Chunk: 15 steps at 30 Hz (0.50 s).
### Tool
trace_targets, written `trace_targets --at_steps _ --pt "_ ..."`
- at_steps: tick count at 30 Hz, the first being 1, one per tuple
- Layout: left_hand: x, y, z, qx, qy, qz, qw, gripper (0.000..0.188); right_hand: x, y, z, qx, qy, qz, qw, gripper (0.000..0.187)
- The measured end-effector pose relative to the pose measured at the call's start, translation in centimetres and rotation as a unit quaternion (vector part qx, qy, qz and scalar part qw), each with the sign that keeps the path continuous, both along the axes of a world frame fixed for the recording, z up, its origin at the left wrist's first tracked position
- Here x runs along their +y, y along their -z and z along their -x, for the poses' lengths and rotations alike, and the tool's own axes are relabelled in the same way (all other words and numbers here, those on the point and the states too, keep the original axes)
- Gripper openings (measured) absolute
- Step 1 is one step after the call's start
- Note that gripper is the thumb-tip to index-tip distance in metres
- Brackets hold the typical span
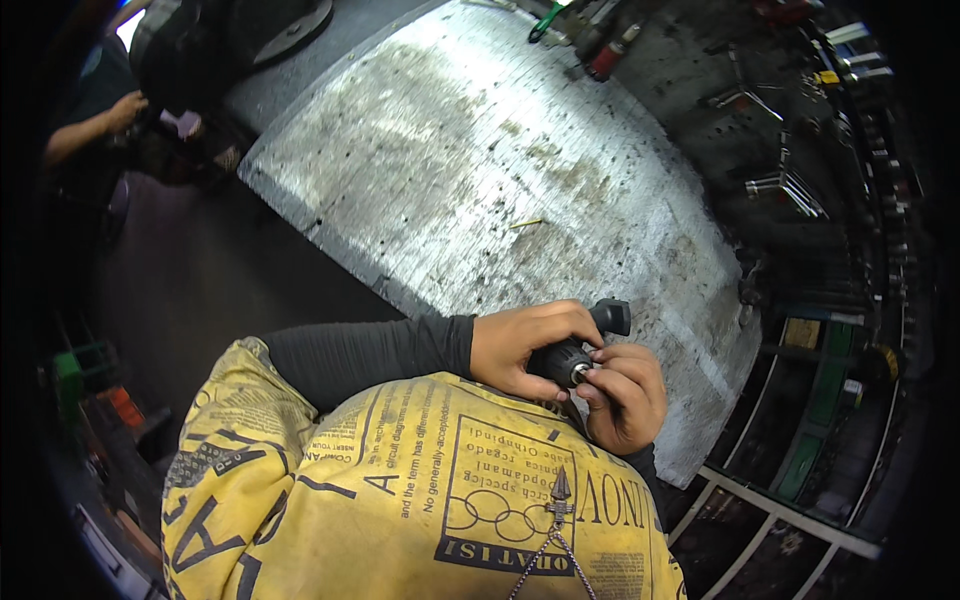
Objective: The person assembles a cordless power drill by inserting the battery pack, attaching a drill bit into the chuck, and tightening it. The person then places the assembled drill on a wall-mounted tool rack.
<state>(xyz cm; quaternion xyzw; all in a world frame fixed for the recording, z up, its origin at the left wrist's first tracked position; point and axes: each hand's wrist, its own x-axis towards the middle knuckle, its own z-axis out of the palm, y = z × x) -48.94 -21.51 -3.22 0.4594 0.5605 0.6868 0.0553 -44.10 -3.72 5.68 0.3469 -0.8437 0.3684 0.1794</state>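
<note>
The work looks partway along: a black pistol-shaped power drill (565, 358) is held up at 4 o'clock from the view's centre, close to the chest, and handling at its ridged, silver-nosed chuck seems unfinished. The left hand (525, 345) is wrapped around the drill's body; the right hand (628, 395) has thumb and fingertips closed at the chuck's nose. A thin, straight yellowish rod (527, 222) lies apart toward 11 o'clock on the scuffed, silver-grey worktop (400, 150). The fingers hide the chuck's mouth, so whether a bit is seated cannot be told; most of the drill's grip is covered too.
</note>
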Motion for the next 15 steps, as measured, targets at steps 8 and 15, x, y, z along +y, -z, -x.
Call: trace_targets --at_steps 8,15 --pt "-0.58 -0.21 0.16 0.03 -0.027 0.005 0.999 0.053 0.36 0.3 -0.52 -0.004 0.002 -0.011 1.0 0.029" --pt "-0.67 -0.96 0.36 0.012 -0.075 0.142 0.987 0.065 0.24 0.16 -0.06 -0.028 -0.009 -0.011 1.0 0.031"
